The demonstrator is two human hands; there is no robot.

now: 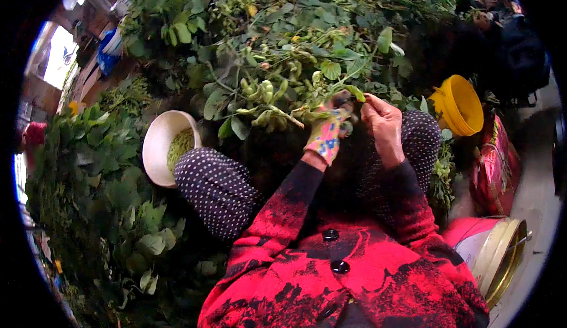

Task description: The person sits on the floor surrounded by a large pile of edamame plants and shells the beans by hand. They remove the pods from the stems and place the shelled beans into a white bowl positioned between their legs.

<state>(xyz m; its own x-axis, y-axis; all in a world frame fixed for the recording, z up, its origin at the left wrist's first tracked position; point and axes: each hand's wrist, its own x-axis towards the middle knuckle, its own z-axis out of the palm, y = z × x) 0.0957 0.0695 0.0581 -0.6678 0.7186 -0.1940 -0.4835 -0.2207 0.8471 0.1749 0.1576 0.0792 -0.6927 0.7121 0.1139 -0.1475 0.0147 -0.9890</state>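
Observation:
My left hand point(328, 132), in a patterned fabric glove with dark fingertips, is closed on a leafy bean plant point(267, 94) hung with plump green pods. Beside it, my bare right hand point(384, 126) has thumb and forefinger pinched together. A yellow-green piece point(355, 93), pod or leaf, lies at those fingertips; whatever is between them is too small to make out. Both hands are close together above my lap, in front of a big heap of bean plants point(319, 9). Against my left knee leans a white tub point(155, 150) holding shelled green beans point(181, 148).
Cut leafy plants point(100, 204) pile up along my left side. By my right knee sits a tilted yellow bucket point(463, 106), with a red bag point(497, 171) behind it. A pink and white bucket point(481, 251) lies on its side at lower right, on grey floor point(540, 168).

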